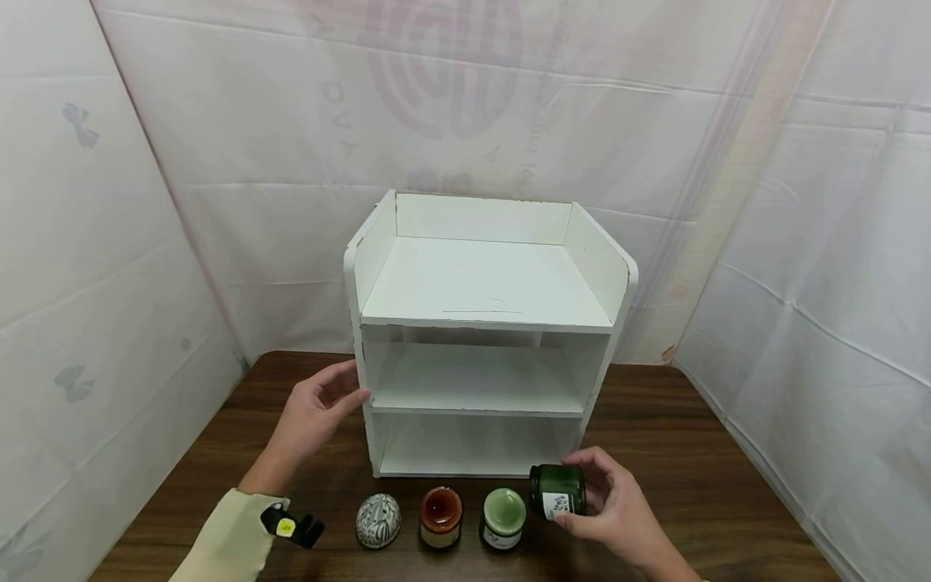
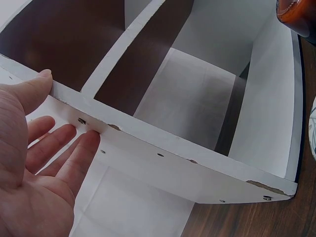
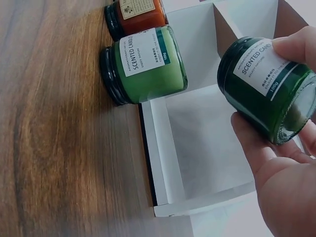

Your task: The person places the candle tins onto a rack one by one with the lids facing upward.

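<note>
Your left hand (image 1: 313,416), beyond a pale yellow sleeve (image 1: 229,533), is at the left side panel of the white shelf unit (image 1: 487,283). Its thumb touches the panel's front edge and its loosely bent fingers reach along the outer face, parted from the thumb, gripping nothing. The unit stands upright on the dark wooden surface (image 1: 698,453).

In front of it you have a row: a rounded, black-and-white patterned object (image 1: 378,521), then an orange-brown jar (image 1: 440,517), then a light green jar (image 1: 503,517) standing with its black end down, its label reading "SCENTED CANDLE".

Just right of that, near the unit's lower right corner, is the dark green jar (image 1: 553,478), tipped onto its side and held clear of the surface. The fingers of your right hand (image 1: 614,505) are closed around it, thumb against its label, opened only as wide as the jar.
</note>
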